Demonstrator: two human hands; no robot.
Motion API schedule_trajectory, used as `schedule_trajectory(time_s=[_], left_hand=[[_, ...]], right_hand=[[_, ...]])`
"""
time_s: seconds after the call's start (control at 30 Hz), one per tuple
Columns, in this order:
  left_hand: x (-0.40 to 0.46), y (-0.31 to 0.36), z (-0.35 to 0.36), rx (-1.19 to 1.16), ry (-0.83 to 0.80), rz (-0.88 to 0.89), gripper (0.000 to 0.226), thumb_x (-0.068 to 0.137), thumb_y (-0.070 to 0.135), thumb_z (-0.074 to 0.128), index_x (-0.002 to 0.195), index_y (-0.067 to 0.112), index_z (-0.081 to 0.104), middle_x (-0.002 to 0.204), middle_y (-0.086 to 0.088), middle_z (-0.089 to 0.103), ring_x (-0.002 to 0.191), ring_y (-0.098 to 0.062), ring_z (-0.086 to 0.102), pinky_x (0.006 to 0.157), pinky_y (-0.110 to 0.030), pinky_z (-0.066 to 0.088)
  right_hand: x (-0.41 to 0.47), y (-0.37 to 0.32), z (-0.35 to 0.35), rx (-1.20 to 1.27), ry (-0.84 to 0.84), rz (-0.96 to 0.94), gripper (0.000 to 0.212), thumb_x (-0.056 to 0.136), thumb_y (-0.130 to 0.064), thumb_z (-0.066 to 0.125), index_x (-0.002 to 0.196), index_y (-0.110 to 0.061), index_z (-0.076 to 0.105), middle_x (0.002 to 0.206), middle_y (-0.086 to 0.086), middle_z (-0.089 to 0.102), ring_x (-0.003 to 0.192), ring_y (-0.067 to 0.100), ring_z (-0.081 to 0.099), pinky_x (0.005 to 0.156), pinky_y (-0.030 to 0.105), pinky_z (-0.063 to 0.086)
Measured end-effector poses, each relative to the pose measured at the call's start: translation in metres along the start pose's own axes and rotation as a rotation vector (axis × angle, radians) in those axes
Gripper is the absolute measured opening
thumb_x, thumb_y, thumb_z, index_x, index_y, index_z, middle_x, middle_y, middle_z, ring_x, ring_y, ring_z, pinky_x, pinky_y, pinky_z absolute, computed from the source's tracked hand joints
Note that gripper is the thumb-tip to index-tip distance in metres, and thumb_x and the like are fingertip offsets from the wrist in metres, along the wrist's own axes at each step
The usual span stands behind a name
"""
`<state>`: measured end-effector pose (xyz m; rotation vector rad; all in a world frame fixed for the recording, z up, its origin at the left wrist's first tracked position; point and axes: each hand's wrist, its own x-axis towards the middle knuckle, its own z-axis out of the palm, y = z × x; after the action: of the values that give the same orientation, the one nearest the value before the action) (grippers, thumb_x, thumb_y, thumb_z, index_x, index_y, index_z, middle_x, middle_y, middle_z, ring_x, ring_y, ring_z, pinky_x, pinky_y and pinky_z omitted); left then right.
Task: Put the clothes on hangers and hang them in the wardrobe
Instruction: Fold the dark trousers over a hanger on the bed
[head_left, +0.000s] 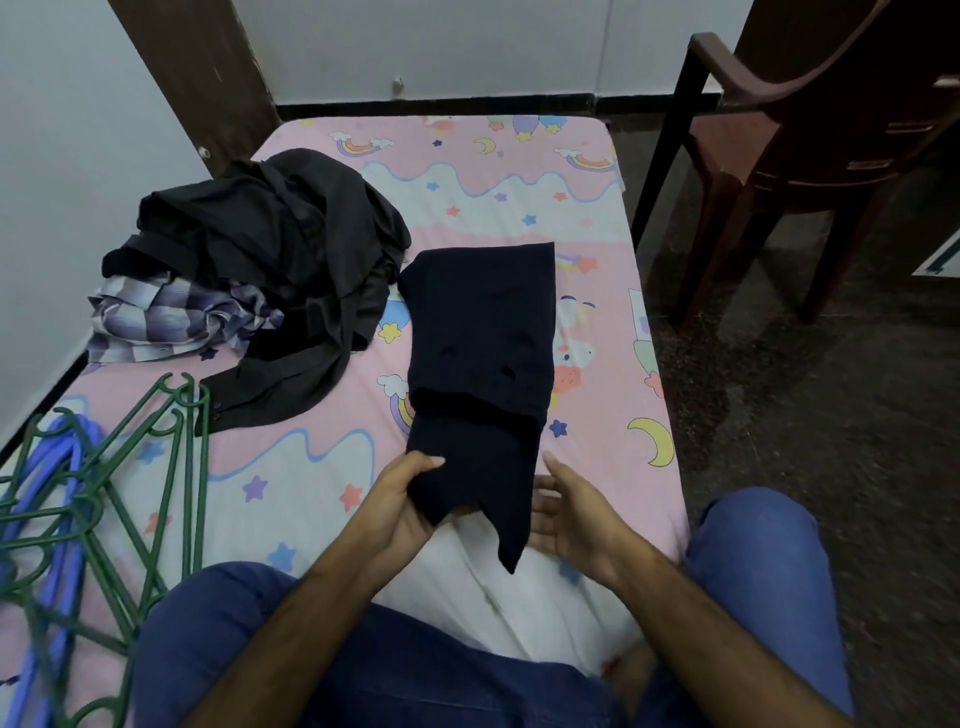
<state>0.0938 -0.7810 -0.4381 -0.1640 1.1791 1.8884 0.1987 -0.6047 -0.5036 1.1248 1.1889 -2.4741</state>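
One bed (587, 218) with pink cartoon-print sheet fills most of the view; near end hidden behind jeans-clad legs (405, 670). Brown plastic chair (789, 156) on the floor to the right, cut off by the frame edge. Pile of dark clothes (270, 260) on the bed's far left, a grey checked shirt (171, 317) tucked under its left edge; individual dark garments in the heap impossible to separate. Folded navy garment (483, 353) at bed centre, long axis running away from the person, tilted slightly right at the far end; near end tapers to a point toward the lap. Type of garment unclear, fabric too dark for detail. Green hangers (150, 452) stacked at near left with blue hangers (57, 467) under them, both cut off by the left edge; count not readable. Left hand (400, 504) grips the garment's near left edge, thumb on top. Right hand (566, 514) spread, palm facing the garment's right edge; contact not clear.
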Motion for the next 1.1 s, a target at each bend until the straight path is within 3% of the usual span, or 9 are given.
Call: schedule_trajectory(time_s=[0.17, 0.33, 0.5, 0.63, 0.73, 0.8, 0.9, 1.0, 1.1], left_hand=[[-0.004, 0.011, 0.014, -0.009, -0.035, 0.021, 0.033, 0.093, 0.004, 0.046, 0.122, 0.006, 0.062, 0.117, -0.013, 0.072, 0.098, -0.026, 0.073, 0.070, -0.042, 0.061], [-0.006, 0.002, -0.014, 0.045, 0.075, -0.024, 0.035, 0.090, 0.004, 0.051, 0.122, 0.006, 0.063, 0.115, -0.012, 0.073, 0.095, -0.025, 0.073, 0.067, -0.039, 0.061], [0.000, -0.023, -0.056, 0.309, 0.161, -0.132, 0.029, 0.093, -0.002, 0.048, 0.117, 0.004, 0.063, 0.119, -0.021, 0.070, 0.098, -0.033, 0.070, 0.070, -0.044, 0.060], [0.006, -0.041, -0.081, 0.501, 0.127, -0.252, 0.028, 0.098, 0.001, 0.047, 0.123, 0.007, 0.057, 0.117, -0.025, 0.067, 0.092, -0.042, 0.068, 0.068, -0.050, 0.058], [0.015, -0.034, -0.092, 0.894, 0.166, -0.233, 0.014, 0.103, 0.020, 0.050, 0.114, 0.012, 0.056, 0.105, -0.015, 0.067, 0.083, -0.027, 0.069, 0.062, -0.036, 0.055], [0.025, -0.018, -0.100, 1.108, 0.242, -0.108, 0.013, 0.104, 0.028, 0.050, 0.108, 0.017, 0.055, 0.098, -0.008, 0.067, 0.079, -0.020, 0.066, 0.061, -0.030, 0.050], [0.051, 0.018, -0.101, 0.953, 0.324, 0.074, 0.015, 0.104, 0.024, 0.049, 0.117, 0.018, 0.053, 0.106, -0.006, 0.067, 0.087, -0.018, 0.064, 0.066, -0.032, 0.050], [0.091, 0.050, -0.080, 0.764, 0.251, 0.086, 0.023, 0.105, 0.026, 0.049, 0.123, 0.013, 0.054, 0.115, -0.007, 0.068, 0.102, -0.023, 0.067, 0.079, -0.041, 0.056], [0.133, 0.061, -0.051, 0.706, 0.185, 0.032, 0.023, 0.105, 0.028, 0.049, 0.109, 0.010, 0.061, 0.097, -0.005, 0.071, 0.076, -0.011, 0.068, 0.066, -0.029, 0.055]], right_hand=[[0.018, -0.013, 0.029, 0.451, -0.195, -0.037, 0.074, 0.095, -0.066, 0.051, 0.142, -0.009, 0.056, 0.138, 0.017, 0.063, 0.130, 0.036, 0.059, 0.104, 0.047, 0.051], [0.019, -0.014, 0.052, 0.481, -0.171, -0.134, 0.046, 0.096, -0.040, 0.067, 0.131, -0.009, 0.066, 0.129, 0.018, 0.068, 0.122, 0.035, 0.064, 0.112, 0.051, 0.044], [0.015, 0.006, 0.027, -0.027, 0.018, -0.067, 0.030, 0.099, -0.015, 0.061, 0.128, -0.009, 0.066, 0.114, 0.006, 0.077, 0.107, 0.024, 0.073, 0.093, 0.037, 0.058], [-0.002, 0.018, 0.006, -0.510, -0.029, 0.070, 0.024, 0.100, -0.014, 0.059, 0.124, -0.016, 0.063, 0.113, 0.006, 0.076, 0.098, 0.022, 0.074, 0.077, 0.035, 0.063], [0.001, -0.012, -0.006, -0.949, -0.103, 0.134, 0.019, 0.103, -0.025, 0.057, 0.113, -0.010, 0.061, 0.103, 0.015, 0.075, 0.076, 0.023, 0.073, 0.068, 0.033, 0.063], [0.022, -0.041, -0.024, -1.071, 0.012, -0.003, 0.019, 0.101, -0.023, 0.057, 0.107, -0.007, 0.063, 0.092, 0.014, 0.073, 0.070, 0.024, 0.069, 0.068, 0.036, 0.059], [0.059, -0.096, -0.047, -0.752, 0.271, -0.278, 0.022, 0.097, -0.020, 0.057, 0.115, -0.008, 0.058, 0.096, 0.013, 0.071, 0.078, 0.026, 0.067, 0.075, 0.040, 0.055], [0.095, -0.145, -0.040, -0.432, 0.272, -0.297, 0.038, 0.102, -0.024, 0.059, 0.134, -0.007, 0.046, 0.120, 0.018, 0.062, 0.099, 0.029, 0.070, 0.081, 0.039, 0.061], [0.124, -0.167, -0.021, -0.278, 0.260, -0.255, 0.047, 0.101, -0.029, 0.059, 0.139, -0.005, 0.045, 0.126, 0.019, 0.063, 0.107, 0.030, 0.068, 0.085, 0.036, 0.059]])
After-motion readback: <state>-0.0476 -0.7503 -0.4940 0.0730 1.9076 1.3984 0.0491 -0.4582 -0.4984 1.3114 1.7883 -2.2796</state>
